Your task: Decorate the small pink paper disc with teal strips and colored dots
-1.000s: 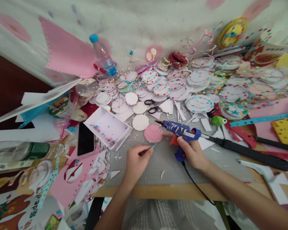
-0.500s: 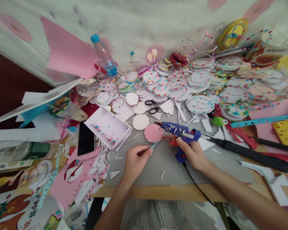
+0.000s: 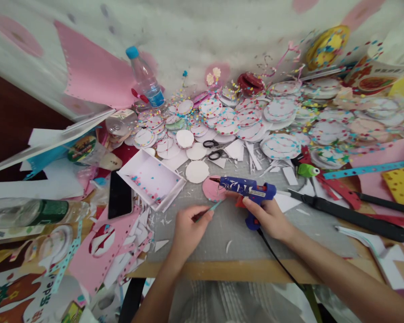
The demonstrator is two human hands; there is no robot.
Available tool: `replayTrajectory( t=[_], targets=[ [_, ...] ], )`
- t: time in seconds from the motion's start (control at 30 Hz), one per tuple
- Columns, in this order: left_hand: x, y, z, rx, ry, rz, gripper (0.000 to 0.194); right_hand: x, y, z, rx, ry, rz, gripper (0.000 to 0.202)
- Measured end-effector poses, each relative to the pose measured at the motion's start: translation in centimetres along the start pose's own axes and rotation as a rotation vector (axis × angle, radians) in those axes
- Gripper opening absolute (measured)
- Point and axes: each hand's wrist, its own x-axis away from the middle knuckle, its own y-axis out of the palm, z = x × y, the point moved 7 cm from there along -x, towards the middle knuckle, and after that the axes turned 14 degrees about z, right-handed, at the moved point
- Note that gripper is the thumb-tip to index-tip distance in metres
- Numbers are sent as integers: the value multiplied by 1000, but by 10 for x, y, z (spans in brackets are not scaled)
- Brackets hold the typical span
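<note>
the left hand [image 3: 191, 228] has its fingers pinching a thin teal stick [image 3: 217, 205]; the right hand [image 3: 268, 219] wraps its fingers round the glue gun [image 3: 244, 187]. the nozzle [image 3: 215, 180] reaches over the pink disc [image 3: 211, 192], just beyond the left fingers; i can't tell if they touch. it looks like the gluing step, and the next move calls for steady aim, fingers clear of the tip.
</note>
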Motion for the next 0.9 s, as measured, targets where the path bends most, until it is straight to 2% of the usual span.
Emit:
replayTrajectory(
  t=[0.23, 0.53, 0.9],
  targets=[
    [2, -7, -4, -27, 15, 12, 23, 0, 1, 2, 29, 31, 2, 37],
    [-1, 4, 2, -13, 22, -15, 23, 0, 3, 6, 7, 49, -40, 33],
    [-4, 7, 2, -33, 35, -16, 21, 0, -1, 5, 1, 47, 8, 34]
  ],
)
